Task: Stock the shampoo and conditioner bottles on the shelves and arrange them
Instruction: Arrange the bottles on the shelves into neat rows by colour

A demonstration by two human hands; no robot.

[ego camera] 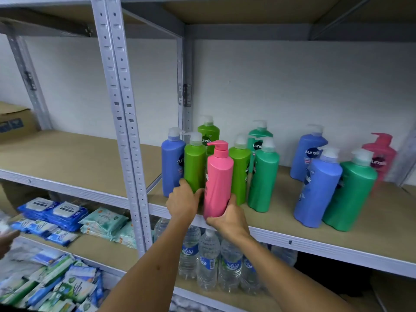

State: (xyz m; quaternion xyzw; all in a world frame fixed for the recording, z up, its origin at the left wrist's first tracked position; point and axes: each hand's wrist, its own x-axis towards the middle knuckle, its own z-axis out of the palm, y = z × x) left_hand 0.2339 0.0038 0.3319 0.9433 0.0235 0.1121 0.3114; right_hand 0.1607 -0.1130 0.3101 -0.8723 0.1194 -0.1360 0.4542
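Pink bottle: a smooth, tall pink plastic pump bottle (pixel 218 181) with a rounded shoulder stands at the front edge of the brown fibreboard shelf (pixel 371 233), at 6 o'clock of the left cluster; its label is turned away and unreadable.
Right hand: the right hand (pixel 229 218) grips the pink bottle's base, thumb across the bottom, fingers wrapped behind.
Left hand: the left hand (pixel 183 202) curls its fingers against the pink bottle's lower left side, its fingertips also reaching the lime-green plastic bottle (pixel 194 163) just beside it.
Left cluster: a periwinkle-blue bottle (pixel 172 163), three lime-green ones and two teal-green bottles (pixel 263 176), all glossy with translucent white caps; "sunsilk" is readable on dark round badges.
Right cluster: at 3 o'clock, two blue bottles, one teal and a magenta pump bottle (pixel 380 156), two of them reading "sunsilk".
Frame: grey perforated steel uprights (pixel 122 122).
Lower shelf: clear ribbed water bottles (pixel 208 255) with blue labels; soft wet-wipe packs (pixel 67 212) at 8 o'clock.
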